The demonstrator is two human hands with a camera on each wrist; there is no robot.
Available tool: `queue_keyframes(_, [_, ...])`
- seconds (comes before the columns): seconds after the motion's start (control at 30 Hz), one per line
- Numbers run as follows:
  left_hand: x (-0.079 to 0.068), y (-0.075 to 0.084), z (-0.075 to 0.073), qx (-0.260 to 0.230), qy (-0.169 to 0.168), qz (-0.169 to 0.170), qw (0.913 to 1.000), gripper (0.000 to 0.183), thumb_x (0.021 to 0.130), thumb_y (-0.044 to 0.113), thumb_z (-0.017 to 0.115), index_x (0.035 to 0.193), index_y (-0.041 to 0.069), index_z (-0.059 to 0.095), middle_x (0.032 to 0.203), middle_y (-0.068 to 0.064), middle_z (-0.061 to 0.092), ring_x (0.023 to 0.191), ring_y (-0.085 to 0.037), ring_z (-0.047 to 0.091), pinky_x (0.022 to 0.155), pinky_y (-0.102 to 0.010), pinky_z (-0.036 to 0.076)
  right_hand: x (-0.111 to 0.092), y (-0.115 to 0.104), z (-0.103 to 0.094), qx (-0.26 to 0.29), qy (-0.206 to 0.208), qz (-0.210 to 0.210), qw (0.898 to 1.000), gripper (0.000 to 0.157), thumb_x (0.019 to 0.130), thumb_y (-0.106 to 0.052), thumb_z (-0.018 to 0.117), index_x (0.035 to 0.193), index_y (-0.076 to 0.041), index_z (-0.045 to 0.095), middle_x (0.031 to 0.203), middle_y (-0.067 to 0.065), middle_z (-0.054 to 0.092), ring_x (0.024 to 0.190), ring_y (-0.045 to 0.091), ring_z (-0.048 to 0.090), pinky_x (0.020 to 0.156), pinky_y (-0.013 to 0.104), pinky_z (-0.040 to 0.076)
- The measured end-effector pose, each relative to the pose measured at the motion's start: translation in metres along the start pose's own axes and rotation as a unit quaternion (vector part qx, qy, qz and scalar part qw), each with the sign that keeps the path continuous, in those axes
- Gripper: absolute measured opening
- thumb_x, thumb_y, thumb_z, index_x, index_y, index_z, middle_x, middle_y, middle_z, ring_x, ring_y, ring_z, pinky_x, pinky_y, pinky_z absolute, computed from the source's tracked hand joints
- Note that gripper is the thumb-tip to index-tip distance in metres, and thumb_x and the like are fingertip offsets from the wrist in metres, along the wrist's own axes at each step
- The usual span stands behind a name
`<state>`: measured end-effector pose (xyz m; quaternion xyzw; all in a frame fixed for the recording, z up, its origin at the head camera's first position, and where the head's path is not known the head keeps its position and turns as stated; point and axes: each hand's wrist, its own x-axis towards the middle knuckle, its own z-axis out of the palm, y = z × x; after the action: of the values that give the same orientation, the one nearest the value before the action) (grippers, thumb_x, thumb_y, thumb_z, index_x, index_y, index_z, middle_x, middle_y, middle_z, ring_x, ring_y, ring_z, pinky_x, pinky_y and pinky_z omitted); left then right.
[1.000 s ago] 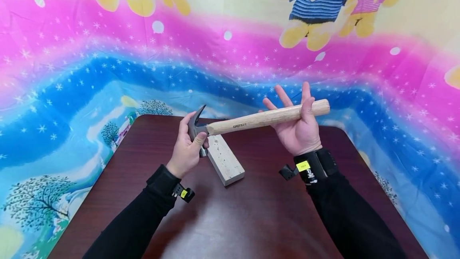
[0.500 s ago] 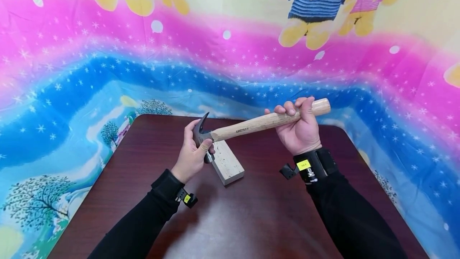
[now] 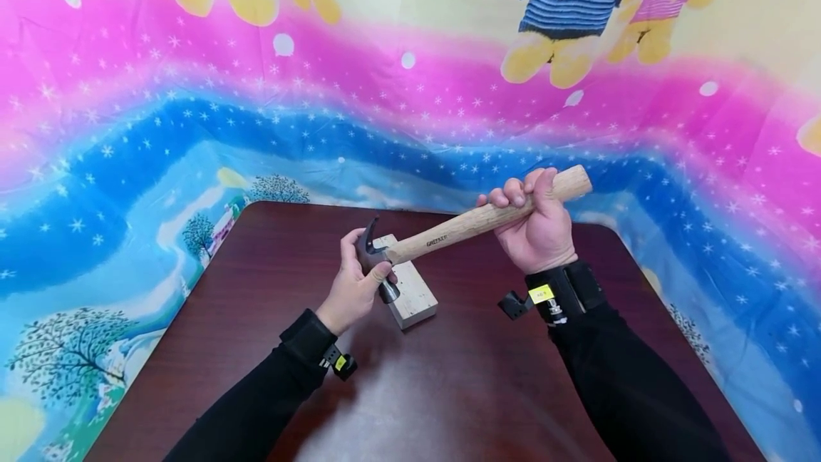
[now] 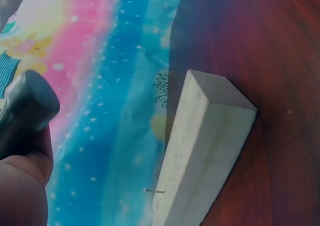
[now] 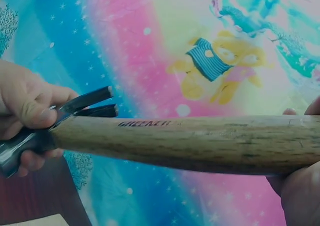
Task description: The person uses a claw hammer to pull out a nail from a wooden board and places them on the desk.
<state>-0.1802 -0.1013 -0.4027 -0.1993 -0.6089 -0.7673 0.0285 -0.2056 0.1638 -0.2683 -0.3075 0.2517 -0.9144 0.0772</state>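
A claw hammer with a pale wooden handle is held in the air, tilted so its head is lower left and its handle end upper right. The left hand grips the dark metal head, thumb across its near side; in the right wrist view the two claw tips point away from those fingers. Fingers of the right hand curl round the handle near its end. Below and behind the hammer head lies a wooden block, partly hidden. A nail sticks out of this block in the left wrist view.
The block lies on a dark reddish-brown table with rounded far corners. Behind and beside the table hangs a printed cloth with bears and snowflakes. Both wrists wear black straps with small cameras.
The right hand's fingers, spread out a second ago, have curled round the handle. The left hand and hammer head have moved right and slightly down, tilting the hammer more.
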Motion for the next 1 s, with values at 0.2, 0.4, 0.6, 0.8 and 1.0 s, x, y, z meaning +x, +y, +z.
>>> queue_keyframes(0.2, [-0.002,-0.006,0.002,0.053,-0.025,-0.03,0.9978,0.06,0.103,0.013,0.053,0.143,0.016,0.008,0.101,-0.023,0.061,0.091,-0.029,0.065,0.076,-0.034,0.056,0.003,-0.001,0.009,-0.072,0.023,-0.005,0.997,0.034,0.098,-0.04,0.051,0.081,-0.011,0.048,0.07,0.003,0.038,0.072,0.02,0.049,0.084,0.038,0.044])
queue_keyframes(0.4, [-0.004,-0.01,0.001,0.207,-0.049,-0.028,0.9768,0.068,0.1,0.028,0.06,0.147,0.017,0.013,0.11,-0.013,0.06,0.101,-0.02,0.062,0.087,-0.033,0.049,0.005,-0.002,0.018,-0.127,0.018,-0.007,0.992,0.034,0.096,-0.039,0.055,0.081,-0.01,0.045,0.069,0.004,0.037,0.068,0.021,0.046,0.08,0.038,0.046])
queue_keyframes(0.6, [-0.003,-0.017,-0.007,0.318,-0.072,-0.021,0.945,0.066,0.097,0.032,0.067,0.146,0.009,0.03,0.104,-0.003,0.062,0.092,-0.017,0.061,0.082,-0.039,0.05,0.008,-0.006,0.027,-0.186,0.006,-0.009,0.982,0.035,0.096,-0.036,0.057,0.08,-0.007,0.045,0.067,0.007,0.036,0.065,0.023,0.046,0.072,0.038,0.046])
queue_keyframes(0.8, [0.003,-0.026,-0.029,0.495,-0.08,-0.055,0.8633,0.053,0.096,0.026,0.067,0.14,0.003,0.047,0.121,-0.014,0.057,0.108,-0.027,0.057,0.093,-0.045,0.045,0.012,-0.014,0.032,-0.298,0.04,-0.033,0.953,0.036,0.096,-0.036,0.059,0.078,-0.008,0.045,0.066,0.007,0.04,0.062,0.022,0.045,0.067,0.036,0.046])
queue_keyframes(1.0, [-0.001,-0.035,-0.04,0.652,-0.157,-0.108,0.7339,0.063,0.095,0.032,0.067,0.151,0.014,0.043,0.156,-0.014,0.033,0.141,-0.04,0.03,0.106,-0.059,0.031,0.015,-0.011,0.027,-0.366,0.089,-0.03,0.926,0.031,0.097,-0.032,0.06,0.082,-0.008,0.048,0.066,0.008,0.044,0.062,0.022,0.047,0.065,0.034,0.048])
